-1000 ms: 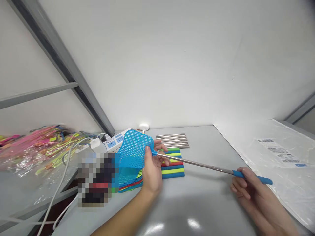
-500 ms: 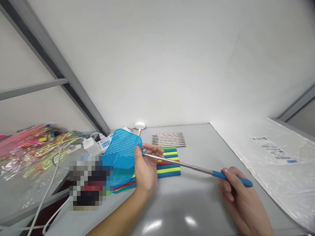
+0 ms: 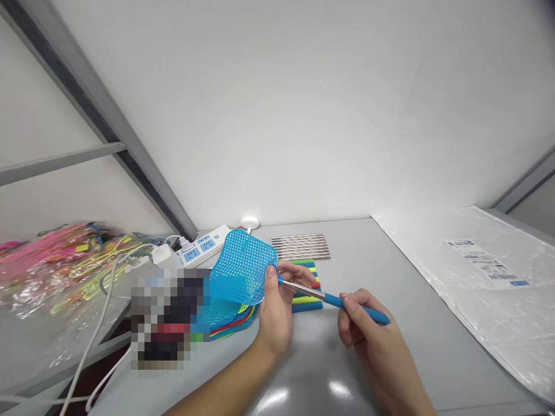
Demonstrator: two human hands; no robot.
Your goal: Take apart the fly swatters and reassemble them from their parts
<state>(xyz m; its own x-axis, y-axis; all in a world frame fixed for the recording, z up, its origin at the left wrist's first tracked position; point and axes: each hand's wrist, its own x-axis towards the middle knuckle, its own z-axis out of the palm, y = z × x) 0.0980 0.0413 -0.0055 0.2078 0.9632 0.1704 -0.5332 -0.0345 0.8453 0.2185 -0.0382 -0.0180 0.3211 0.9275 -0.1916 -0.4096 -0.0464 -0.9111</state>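
Observation:
A blue fly swatter (image 3: 249, 266) with a telescopic metal rod is held between my two hands above the table. My left hand (image 3: 277, 306) pinches it where the perforated head meets the rod. On the blue grip at the other end, my right hand (image 3: 368, 323) has its fingers closed. Only a short length of metal shows between them. Beneath the swatter lies a stack of coloured mesh swatter heads (image 3: 243, 320), partly covered. Behind my left fingers is a row of coloured grips (image 3: 310, 306), and farther back a row of metal rods (image 3: 303, 247).
A white power strip (image 3: 208, 245) with plugs and cables sits at the back left. Plastic-wrapped colourful items (image 3: 65, 271) pile up at the far left. A white plastic mailer (image 3: 468, 277) with a label covers the right side. The wall rises behind the table.
The rod has become much shorter as my right hand moved left with the grip. My left hand and the swatter head have shifted slightly right.

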